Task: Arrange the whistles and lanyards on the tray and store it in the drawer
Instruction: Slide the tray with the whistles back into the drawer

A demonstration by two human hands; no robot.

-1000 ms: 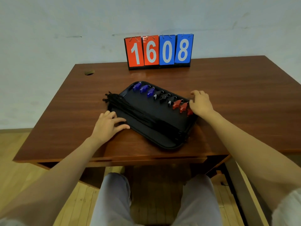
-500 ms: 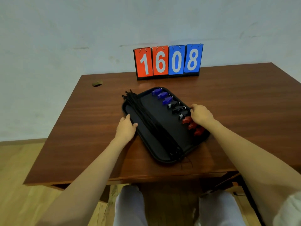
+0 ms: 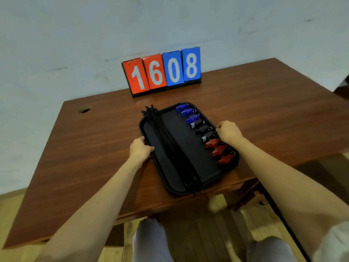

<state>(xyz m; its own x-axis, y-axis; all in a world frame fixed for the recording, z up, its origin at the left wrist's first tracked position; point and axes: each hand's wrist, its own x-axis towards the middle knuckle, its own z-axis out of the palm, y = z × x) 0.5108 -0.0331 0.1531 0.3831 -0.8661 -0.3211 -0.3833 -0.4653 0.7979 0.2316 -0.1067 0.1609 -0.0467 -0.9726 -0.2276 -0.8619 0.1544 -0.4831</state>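
A black tray (image 3: pixel 205 173) lies on the wooden desk (image 3: pixel 85 148), its near end reaching the front edge. Along its right side runs a row of whistles: three blue whistles (image 3: pixel 186 112), three black whistles (image 3: pixel 201 130), three red whistles (image 3: pixel 217 151). A bundle of black lanyards (image 3: pixel 170 140) stretches lengthwise down the tray's left half. My left hand (image 3: pixel 139 149) grips the tray's left rim, thumb over the edge. My right hand (image 3: pixel 227 132) holds the right rim beside the black whistles, fingers curled.
A flip scoreboard (image 3: pixel 162 72) reading 1608 stands at the back of the desk against the wall. A round cable hole (image 3: pixel 84 110) sits at the back left. Below the desk are my knees (image 3: pixel 151 242) and a wooden floor.
The tray has turned to lie lengthwise away from me and slid toward the front edge. Both hands have shifted with it and stay on its rims. The view has tilted.
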